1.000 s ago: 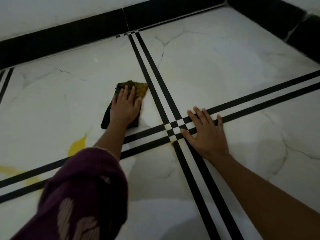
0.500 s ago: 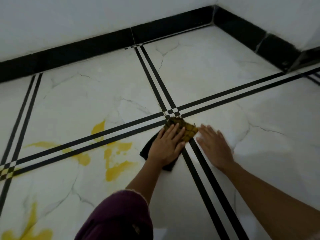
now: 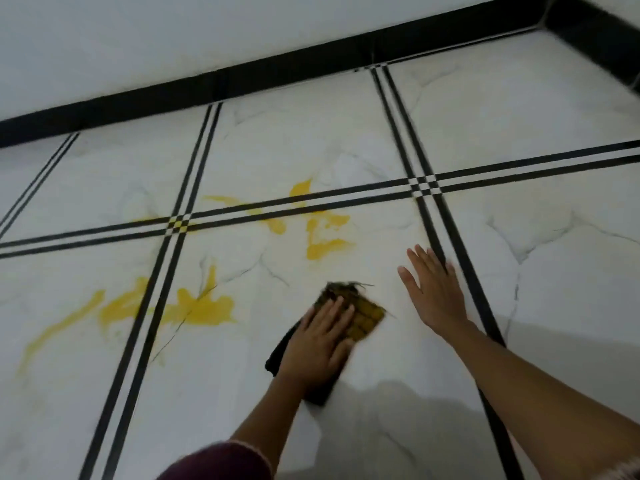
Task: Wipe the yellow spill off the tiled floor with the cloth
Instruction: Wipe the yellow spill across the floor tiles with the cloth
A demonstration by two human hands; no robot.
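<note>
- Pressing flat, the left hand (image 3: 320,344) holds the cloth (image 3: 360,315) on the tiled floor (image 3: 519,306) with fingers straight.
- Right hand (image 3: 434,289) rests open beside it.
- Cloth looks soft, limp and light; palm pressure suits it.
- Yellow spill (image 3: 325,239) lies just beyond.

White wall and black skirting at a corner
A plain white wall (image 3: 173,39) fills the top of the view, a black skirting board (image 3: 277,69) running along its foot from left up to right. At the upper right it meets a second skirting strip (image 3: 595,43) below a side wall (image 3: 627,6).
</note>
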